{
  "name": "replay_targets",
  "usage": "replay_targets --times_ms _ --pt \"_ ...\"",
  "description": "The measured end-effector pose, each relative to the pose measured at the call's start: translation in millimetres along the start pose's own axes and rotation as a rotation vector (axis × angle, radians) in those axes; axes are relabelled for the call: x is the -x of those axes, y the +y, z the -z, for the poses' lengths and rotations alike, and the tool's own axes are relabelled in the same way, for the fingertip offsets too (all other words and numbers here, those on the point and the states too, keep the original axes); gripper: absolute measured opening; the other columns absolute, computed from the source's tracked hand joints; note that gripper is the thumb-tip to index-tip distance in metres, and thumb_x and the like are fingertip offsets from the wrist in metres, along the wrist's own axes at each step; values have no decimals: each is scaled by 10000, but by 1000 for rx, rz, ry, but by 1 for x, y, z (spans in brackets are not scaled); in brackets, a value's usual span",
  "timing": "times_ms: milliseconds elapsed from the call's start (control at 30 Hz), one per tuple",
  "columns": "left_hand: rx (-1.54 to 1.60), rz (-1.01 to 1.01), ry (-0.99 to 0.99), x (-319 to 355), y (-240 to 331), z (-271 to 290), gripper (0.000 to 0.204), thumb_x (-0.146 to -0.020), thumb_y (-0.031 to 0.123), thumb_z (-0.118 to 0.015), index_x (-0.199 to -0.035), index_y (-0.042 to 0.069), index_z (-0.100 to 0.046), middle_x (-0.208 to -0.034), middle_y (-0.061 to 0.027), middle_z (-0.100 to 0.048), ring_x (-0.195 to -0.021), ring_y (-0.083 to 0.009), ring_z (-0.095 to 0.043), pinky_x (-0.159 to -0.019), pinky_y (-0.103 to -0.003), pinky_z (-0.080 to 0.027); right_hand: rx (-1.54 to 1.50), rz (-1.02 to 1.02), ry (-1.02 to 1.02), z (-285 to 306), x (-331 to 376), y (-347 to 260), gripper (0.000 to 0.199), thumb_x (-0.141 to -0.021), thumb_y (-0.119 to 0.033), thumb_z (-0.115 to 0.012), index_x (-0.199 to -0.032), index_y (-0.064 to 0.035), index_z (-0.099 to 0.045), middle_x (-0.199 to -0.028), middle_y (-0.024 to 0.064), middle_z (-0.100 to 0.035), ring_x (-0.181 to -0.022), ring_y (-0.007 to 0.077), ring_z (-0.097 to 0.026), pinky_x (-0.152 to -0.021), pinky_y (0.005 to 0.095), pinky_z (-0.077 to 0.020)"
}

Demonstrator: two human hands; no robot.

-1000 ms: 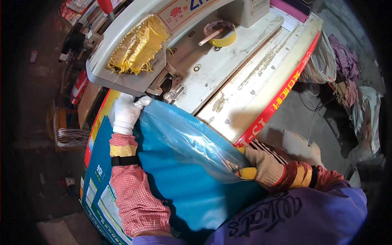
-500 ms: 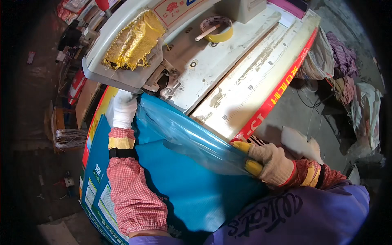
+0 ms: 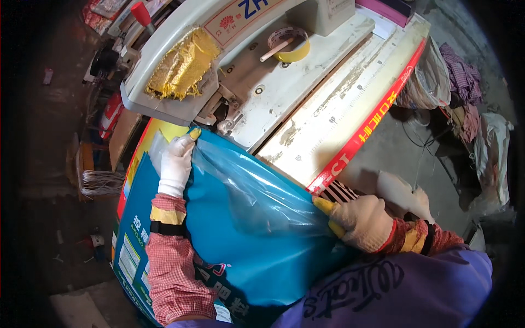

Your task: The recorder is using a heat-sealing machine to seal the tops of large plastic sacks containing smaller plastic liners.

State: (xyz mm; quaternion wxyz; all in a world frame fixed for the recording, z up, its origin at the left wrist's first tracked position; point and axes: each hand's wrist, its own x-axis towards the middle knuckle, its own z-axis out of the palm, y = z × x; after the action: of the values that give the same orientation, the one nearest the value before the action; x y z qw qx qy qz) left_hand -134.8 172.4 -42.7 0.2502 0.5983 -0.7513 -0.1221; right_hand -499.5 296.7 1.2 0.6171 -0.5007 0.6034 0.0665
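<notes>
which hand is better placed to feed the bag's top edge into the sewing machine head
Left, probably: the left hand grips the blue bag beside the sewing machine head; the right hand holds the far end.

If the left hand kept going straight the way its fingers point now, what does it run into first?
Most likely the grey machine head: the left hand, gripping the top edge of the blue bag, points up toward its underside near the metal foot. Depth is hard to judge here.

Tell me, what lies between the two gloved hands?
In the head view, the clear plastic liner of the blue sack stretches between the left hand and right hand.
</notes>
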Motion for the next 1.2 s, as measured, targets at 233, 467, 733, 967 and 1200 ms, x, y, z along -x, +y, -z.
replay_targets --times_ms 233,467,733,967,1200 --pt "-314 69 -102 -27 -7 10 164 -779 66 -582 -918 65 -669 -807 -163 -629 -807 -307 -615 -695 -349 -479 532 164 236 -22 -11 23 638 -895 -589 -323 -925 -25 -620 -789 142 -633 -737 303 -616 -693 366 -496" --pt "-242 -106 228 -106 -95 83 390 -827 292 -546 -1134 51 -548 -1048 -182 -613 -968 -348 -582 -799 -395 -474 706 1159 808 -39 -73 -82 205 -806 -143 -530 -871 43 -583 -661 129 -615 -567 281 -611 -463 403 -469" --pt "-815 -242 6 -91 49 99 217 -755 184 -585 -915 44 -626 -843 -193 -622 -836 -385 -592 -746 -423 -486 738 912 397 3 -105 -123 257 -768 -151 -522 -986 -73 -634 -743 167 -621 -654 296 -632 -582 408 -504" --pt "-813 -485 -427 -26 243 54 120 -700 45 -566 -812 29 -608 -661 -144 -563 -648 -322 -568 -633 -400 -451 276 677 -478 44 -136 -140 345 -810 -210 -528 -1134 -121 -606 -905 80 -649 -712 212 -648 -661 332 -516" --pt "-793 -352 -1317 35 304 -29 521 -740 196 -626 -1227 116 -462 -722 -104 -569 -700 -276 -608 -549 -364 -475 741 928 -239 34 -119 -162 326 -792 -177 -578 -1113 -132 -617 -1015 108 -643 -871 218 -633 -782 380 -493"
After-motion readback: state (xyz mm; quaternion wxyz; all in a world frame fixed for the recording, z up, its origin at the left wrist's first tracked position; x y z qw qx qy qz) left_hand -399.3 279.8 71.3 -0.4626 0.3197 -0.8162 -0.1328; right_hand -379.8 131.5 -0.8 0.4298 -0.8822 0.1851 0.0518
